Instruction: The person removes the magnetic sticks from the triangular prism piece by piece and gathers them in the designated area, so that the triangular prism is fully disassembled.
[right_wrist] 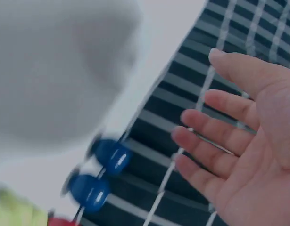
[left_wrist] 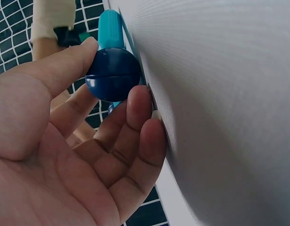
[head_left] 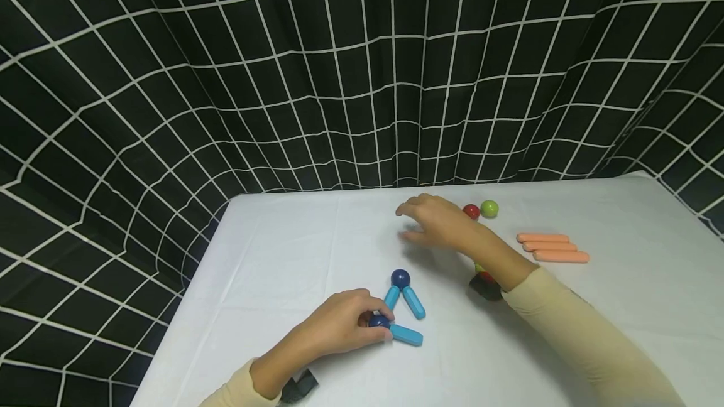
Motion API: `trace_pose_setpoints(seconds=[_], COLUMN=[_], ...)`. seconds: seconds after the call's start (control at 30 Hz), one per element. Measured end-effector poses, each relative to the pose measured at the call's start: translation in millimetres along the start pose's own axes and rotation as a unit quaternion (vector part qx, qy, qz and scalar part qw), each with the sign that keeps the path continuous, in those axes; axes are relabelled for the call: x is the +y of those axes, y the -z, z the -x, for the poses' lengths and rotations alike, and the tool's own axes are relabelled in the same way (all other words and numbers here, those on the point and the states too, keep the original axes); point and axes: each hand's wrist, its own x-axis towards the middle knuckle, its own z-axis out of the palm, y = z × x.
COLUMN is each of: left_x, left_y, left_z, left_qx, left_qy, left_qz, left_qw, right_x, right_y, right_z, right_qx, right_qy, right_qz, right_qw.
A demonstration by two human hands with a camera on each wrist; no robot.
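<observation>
My left hand pinches a dark blue ball between thumb and fingers, low over the white table. From that ball a light blue stick points to the right. Another dark blue ball lies just beyond, with two light blue sticks spreading from it toward me; the left stick runs down to the held ball, the right stick lies free at its near end. My right hand hovers over the far part of the table, fingers extended and apart, holding nothing in the right wrist view.
A red ball and a green ball lie at the back, partly behind the right arm. Three orange sticks lie side by side at the right. Two blue balls show in the right wrist view. A black gridded curtain hangs behind.
</observation>
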Motion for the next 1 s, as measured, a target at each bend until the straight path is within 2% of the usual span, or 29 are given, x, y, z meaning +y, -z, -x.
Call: trace_pose_setpoints(seconds=[0.13,0.23,0.3,0.4,0.57,0.67,0.9,1.0], left_x=[2.5,3.8,4.2,5.0,5.7,3.0,-7.9,-11.2], left_y=[0.3,0.3,0.3,0.4,2.0,6.2,13.0,12.4], left_z=[-1.1,-0.6,1.2,4.0,5.9,5.8,2.2,1.2], left_qx=[-0.002,-0.006,-0.011,-0.022,-0.033,-0.026,0.057,0.067], left_qy=[-0.006,-0.010,-0.013,-0.024,-0.042,-0.030,0.017,0.021], left_qz=[-0.001,-0.006,-0.010,-0.010,0.008,0.015,-0.017,-0.029], left_qw=[1.0000,0.9999,0.9998,0.9994,0.9985,0.9991,0.9981,0.9971], right_x=[-24,-33,-37,-42,-52,-58,-72,-76], right_y=[1,-2,-7,-16,-30,-33,-38,-40], right_z=[20,36,44,51,53,50,47,46], right_qx=[-0.028,-0.081,-0.119,-0.153,-0.143,-0.134,-0.106,-0.093], right_qy=[-0.049,-0.090,-0.092,-0.069,-0.048,-0.046,-0.009,0.017], right_qz=[-0.046,-0.069,-0.078,-0.096,-0.101,-0.100,-0.113,-0.118], right_qw=[0.997,0.990,0.986,0.981,0.983,0.985,0.988,0.989])
